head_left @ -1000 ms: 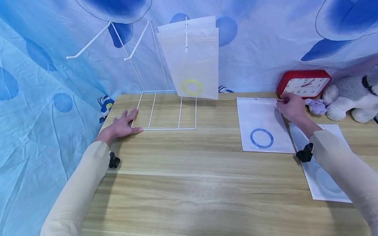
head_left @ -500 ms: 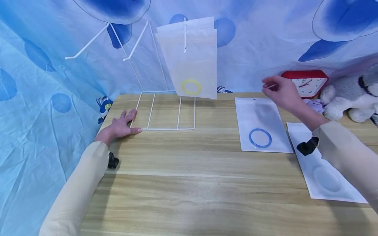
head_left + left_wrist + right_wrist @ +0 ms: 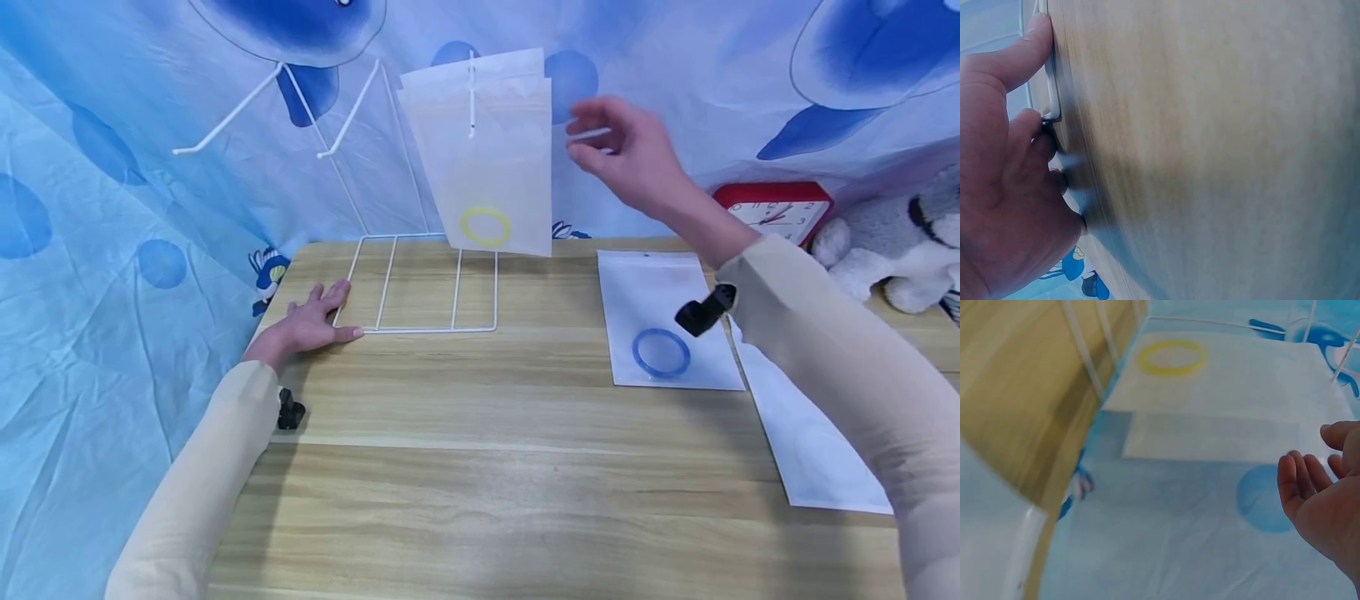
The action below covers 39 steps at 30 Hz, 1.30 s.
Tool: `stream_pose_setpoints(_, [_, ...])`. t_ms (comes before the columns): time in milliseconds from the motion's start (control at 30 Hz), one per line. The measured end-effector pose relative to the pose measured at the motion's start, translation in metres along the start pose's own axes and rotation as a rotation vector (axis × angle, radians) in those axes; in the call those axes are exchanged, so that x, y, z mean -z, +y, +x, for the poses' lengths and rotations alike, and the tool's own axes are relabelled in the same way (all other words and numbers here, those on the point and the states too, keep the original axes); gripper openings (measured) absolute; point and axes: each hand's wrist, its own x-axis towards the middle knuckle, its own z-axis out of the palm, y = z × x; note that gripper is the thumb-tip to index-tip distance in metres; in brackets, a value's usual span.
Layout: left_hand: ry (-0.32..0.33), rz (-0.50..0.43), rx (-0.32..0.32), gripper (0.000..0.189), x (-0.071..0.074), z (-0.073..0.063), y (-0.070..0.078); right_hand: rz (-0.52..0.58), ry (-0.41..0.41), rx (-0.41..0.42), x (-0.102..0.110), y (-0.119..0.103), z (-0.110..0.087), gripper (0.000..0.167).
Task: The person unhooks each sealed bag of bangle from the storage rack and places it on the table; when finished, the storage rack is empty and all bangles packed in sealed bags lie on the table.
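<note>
My left hand rests at the front left corner of a white wire rack. In the left wrist view its thumb lies along the front rail, the other fingers spread apart. My right hand is raised beside white pouches hanging on the rack's right prong. Its fingers are loosely bent, holding nothing, apart from the pouches. A yellow ring shows through the front pouch. Flat on the table lies a white pouch with a blue ring showing.
Another white pouch lies at the right, partly covered by my right sleeve. Behind it stand a red clock and a grey-and-white plush toy. Two more rack prongs jut forward on the left. A blue patterned cloth backs the table.
My right hand has lifted away from the flat pouch's top edge and moved left and up toward the hanging pouches. The left hand stays on the rack corner.
</note>
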Motion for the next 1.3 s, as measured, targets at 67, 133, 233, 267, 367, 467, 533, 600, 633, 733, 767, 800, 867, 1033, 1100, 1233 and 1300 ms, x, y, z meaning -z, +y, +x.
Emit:
stream_pose_setpoints(67, [0.001,0.002,-0.004,0.098,-0.001,0.001,0.001,0.067,0.016,0.026,-0.004,-0.005,0.010,0.047])
stream_pose_setpoints(133, [0.003,0.004,-0.006,0.098,-0.001,0.003,0.000,0.140,0.023,0.036,-0.008,-0.010,0.018,0.048])
stream_pose_setpoints(233, [0.005,0.004,-0.003,0.098,-0.002,0.004,0.001,0.208,0.011,0.026,-0.012,-0.015,0.026,0.049])
stream_pose_setpoints(267, [0.003,0.003,-0.002,0.098,-0.002,0.004,0.001,0.224,0.006,0.015,-0.013,-0.016,0.028,0.049])
stream_pose_setpoints(367, [0.003,0.000,0.000,0.098,-0.002,0.005,0.004,0.247,-0.007,-0.012,-0.015,-0.021,0.032,0.047])
stream_pose_setpoints(467, [0.002,0.000,-0.003,0.099,-0.002,0.005,0.006,0.259,-0.010,-0.023,-0.016,-0.024,0.034,0.043])
stream_pose_setpoints(533, [0.002,0.003,-0.004,0.099,-0.002,0.006,0.006,0.266,-0.012,-0.025,-0.016,-0.025,0.035,0.041])
stream_pose_setpoints(600, [0.002,0.004,-0.005,0.099,-0.001,0.006,0.006,0.275,-0.014,-0.035,-0.016,-0.026,0.036,0.040])
stream_pose_setpoints(633, [0.003,0.005,-0.005,0.099,-0.001,0.006,0.006,0.285,-0.016,-0.042,-0.015,-0.027,0.035,0.039])
stream_pose_setpoints(733, [0.005,0.003,-0.004,0.099,-0.001,0.007,0.006,0.309,-0.023,-0.049,-0.013,-0.027,0.033,0.038])
stream_pose_setpoints(767, [0.005,0.002,-0.004,0.100,-0.001,0.007,0.005,0.321,-0.026,-0.051,-0.013,-0.028,0.032,0.038])
stream_pose_setpoints(800, [0.006,0.004,-0.003,0.100,-0.001,0.007,0.005,0.334,-0.029,-0.050,-0.012,-0.028,0.031,0.037])
stream_pose_setpoints(867, [0.006,0.004,-0.001,0.100,-0.001,0.007,0.004,0.346,-0.035,-0.040,-0.012,-0.029,0.028,0.036])
stream_pose_setpoints(1033, [0.005,0.003,0.005,0.100,-0.002,0.007,0.002,0.395,-0.053,-0.028,-0.012,-0.033,0.020,0.035])
stream_pose_setpoints(1100, [0.005,0.003,0.008,0.100,-0.002,0.007,0.001,0.424,-0.061,-0.039,-0.011,-0.035,0.017,0.035])
stream_pose_setpoints(1233, [0.006,-0.001,0.009,0.100,-0.002,0.007,0.001,0.446,-0.072,-0.055,-0.011,-0.040,0.009,0.034])
stream_pose_setpoints(1300, [0.007,-0.003,0.007,0.100,-0.003,0.007,0.001,0.460,-0.077,-0.059,-0.010,-0.043,0.005,0.034])
